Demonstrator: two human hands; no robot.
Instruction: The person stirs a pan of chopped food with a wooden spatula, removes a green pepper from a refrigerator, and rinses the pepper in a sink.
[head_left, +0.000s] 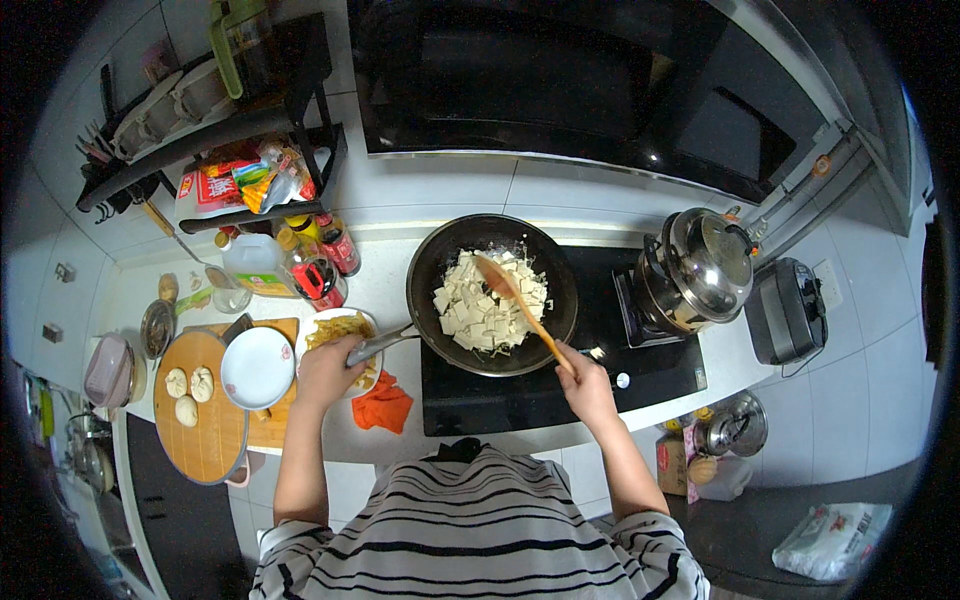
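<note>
A dark wok stands over the left part of the black stove, with many pale tofu pieces in it. My left hand grips the wok's metal handle. In my right hand is a wooden spatula, whose blade rests among the tofu. Beside my left hand, partly hidden by it, lies a white plate of yellowish food. An orange cloth is on the counter below the handle.
A lidded steel pot stands on the right burner of the stove. On the left are an empty white plate, a round wooden board with several buns, and bottles. A rack and a range hood rise behind.
</note>
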